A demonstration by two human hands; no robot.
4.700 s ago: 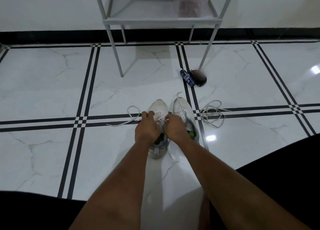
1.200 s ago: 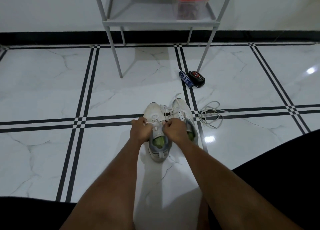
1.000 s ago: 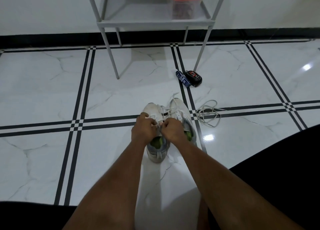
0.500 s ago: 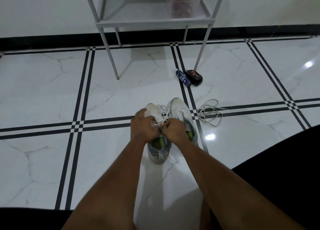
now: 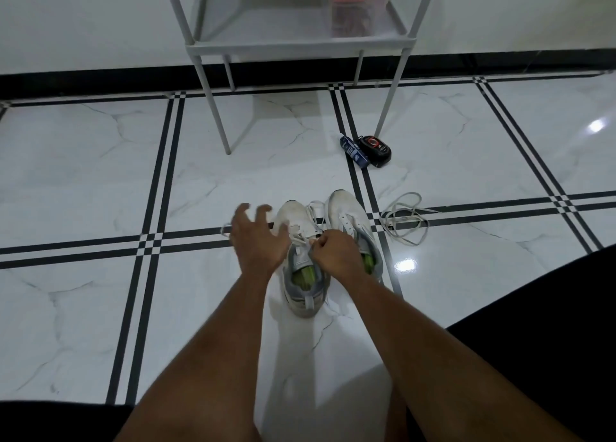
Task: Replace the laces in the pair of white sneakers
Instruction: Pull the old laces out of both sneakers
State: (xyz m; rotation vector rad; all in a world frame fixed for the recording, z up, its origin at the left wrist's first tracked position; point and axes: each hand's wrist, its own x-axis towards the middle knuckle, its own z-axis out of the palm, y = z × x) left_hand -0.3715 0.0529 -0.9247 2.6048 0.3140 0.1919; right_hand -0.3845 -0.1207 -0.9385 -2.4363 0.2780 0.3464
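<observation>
- Landmark: the left white low-top sneaker w/ grey collar and green insole [image 5: 301,261], standing on the glossy white marble floor w/ black stripe lines [image 5: 100,181]; all places below are relative to it.
- Right white sneaker, same make [image 5: 350,218], sits touching or just beside it on its right, toes pointing away from the person.
- Left hand [image 5: 258,238]: spread wide, fingers apart, hovering over the landmark's left side; it doesn't seem to grip anything. A bit of white lace end [image 5: 226,229] shows just left of the hand; can't tell if a finger touches it.
- Right hand [image 5: 335,253]: curled into a closed pinch above the landmark's tongue, looks clamped on the white lace threaded in its eyelets [image 5: 301,236].
- Progress, judged: landmark shoe looks laced up most of the way, w/ tightening or tying at the top left. Right shoe shows some lace too, but how complete it is can't be told.
- Loose tangle of white lace [image 5: 405,219] lies on the floor well right of the pair; prob. an old one, or a spare not yet fitted.
- Room: open floor left of and near side of the landmark. Beyond it, a small dark blue tube [image 5: 354,151] and a black-red gadget [image 5: 375,146] lie close together, next to a grey metal shelf rack [image 5: 300,44] holding a clear tub w/ red lid [image 5: 356,4]. The rack legs are the only hard edges; well apart from the hands.
</observation>
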